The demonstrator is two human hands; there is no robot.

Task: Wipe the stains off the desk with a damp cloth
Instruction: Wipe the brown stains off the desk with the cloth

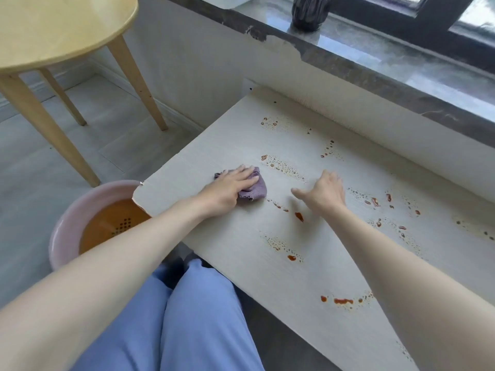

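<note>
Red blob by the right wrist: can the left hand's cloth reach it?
Probably yes: the red blob sits near the crumpled purple cloth under the left hand, and nothing on the pale desk blocks it.

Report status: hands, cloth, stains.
Left hand flat on purple cloth, pressing it to desk. Right hand open, off the cloth. Red-orange stains unwiped right of cloth. Nothing blocking.

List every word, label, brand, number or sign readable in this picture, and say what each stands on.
None: no text can be read anywhere.
The pale wood-grain desk carries only reddish-brown stains.
The crumpled purple cloth under the left hand, the round pink plastic basin, the round light wooden table and the dark ribbed vase show no print.
</note>
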